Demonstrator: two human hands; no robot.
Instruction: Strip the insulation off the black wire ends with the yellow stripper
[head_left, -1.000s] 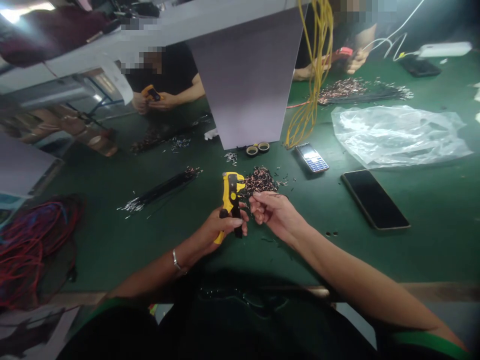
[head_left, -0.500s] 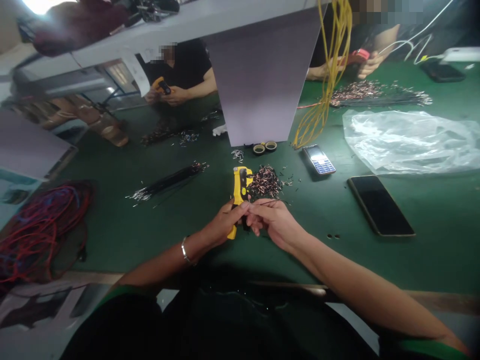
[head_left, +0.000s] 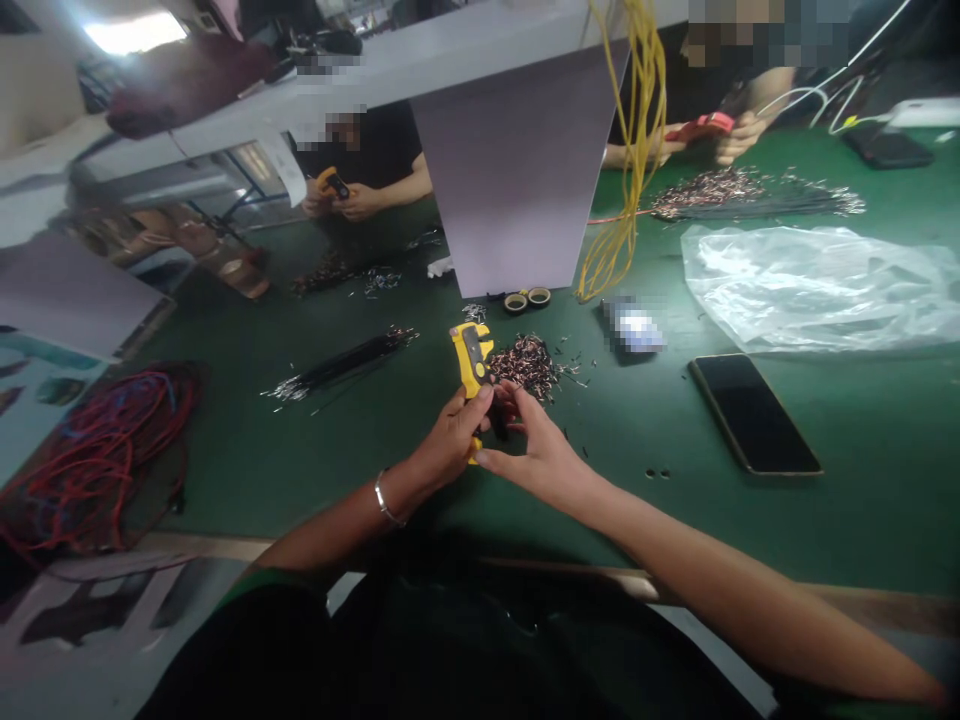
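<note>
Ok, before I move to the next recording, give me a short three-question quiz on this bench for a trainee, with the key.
1. Multiple choice: what colours is the handheld tool in the left hand?
A) red and white
B) yellow and black
C) blue and green

2. True or false: the clear plastic bag lies farther from the camera wearer than the big dark-screened phone.

3. Fill in the blank: the tangle of mostly red cables lies toward the ____ end of the green tabletop, as the wearer sees it.

Key: 1. B; 2. true; 3. left
</note>
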